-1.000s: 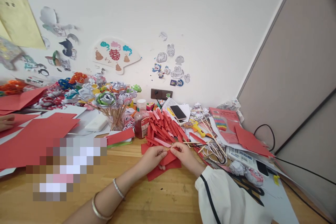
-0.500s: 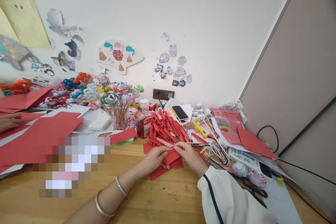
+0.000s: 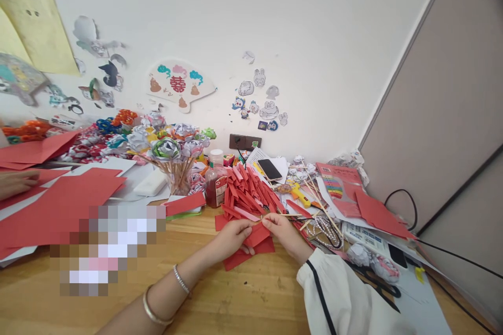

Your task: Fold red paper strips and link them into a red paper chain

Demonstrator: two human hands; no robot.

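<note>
Between my two hands is a piece of red paper point(image 3: 258, 236), held just over the wooden table. My left hand point(image 3: 234, 235) pinches its left edge, with some fingers tucked beneath it. On the opposite edge, my right hand point(image 3: 278, 225) grips with thumb and forefinger. More red sheets point(image 3: 268, 246) lie on the table under the held piece. Just beyond my fingers rises a heap of folded red paper strips point(image 3: 251, 188). A thin wooden stick point(image 3: 288, 214) lies behind my right hand.
A bottle of red liquid point(image 3: 216, 183) and a cup of paper flowers point(image 3: 177, 175) stand left of the heap. At right lie a phone point(image 3: 269, 169), a yellow glue gun point(image 3: 301, 194) and bead strings point(image 3: 324, 231). Another person's hand point(image 3: 18, 183) rests on red sheets point(image 3: 70, 204) at far left.
My hands keep nearly the same grip on the red paper. The view has shifted very slightly, and the other person's hand at left has moved a little to the right.
</note>
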